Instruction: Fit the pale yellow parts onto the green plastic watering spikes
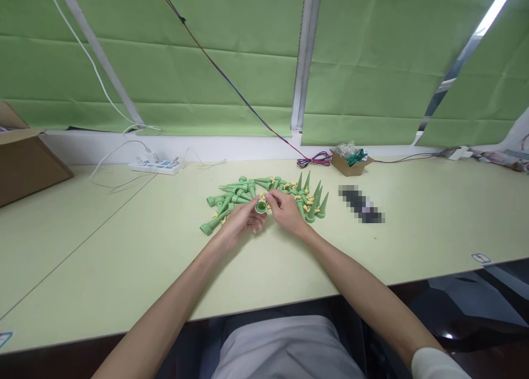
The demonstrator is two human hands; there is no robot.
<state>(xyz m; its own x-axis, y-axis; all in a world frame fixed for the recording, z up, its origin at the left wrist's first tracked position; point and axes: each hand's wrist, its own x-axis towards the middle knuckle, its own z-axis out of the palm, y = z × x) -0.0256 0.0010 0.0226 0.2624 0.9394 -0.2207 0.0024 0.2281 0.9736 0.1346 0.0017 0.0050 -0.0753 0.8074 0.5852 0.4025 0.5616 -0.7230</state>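
My left hand [243, 219] is wrapped round a green plant watering spike [260, 207], whose round open end faces me. At the far side of that spike, the thumb and fingers of my right hand [285, 208] pinch a small yellow valve [263, 197], partly hidden by the fingers. Just beyond my hands lies a heap of similar green spikes [237, 189], many lying on their sides. To the right, several spikes [316, 200] stand point up with yellow valves [306, 207] among them.
A small cardboard box [349, 165] with plastic wrapping stands at the back right, near coiled wires [314, 159]. A blurred dark object [360, 204] lies right of the spikes. Back left are a power strip [159, 164] with white cables and a larger cardboard box [33, 161].
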